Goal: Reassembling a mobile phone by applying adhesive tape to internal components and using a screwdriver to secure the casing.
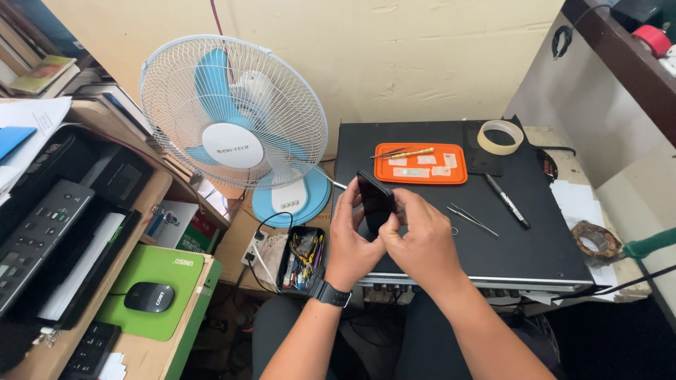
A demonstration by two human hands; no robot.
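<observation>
Both hands, left hand (350, 243) and right hand (421, 243), meet around the phone (376, 202) above the surface (535, 246). Behind them lies the tray (420, 163), the tape roll (501, 136) to its right, the pen (507, 200) before it. The fan (232, 116) stands left.

Hiding the lower part of the dark phone (374, 200) behind both hands; printer (49, 232) left of the phone running off-frame.

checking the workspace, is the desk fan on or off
Off, as far as one frame shows: the fan has its blue blades sharp and distinct behind the white grille, with no spin blur.
</observation>
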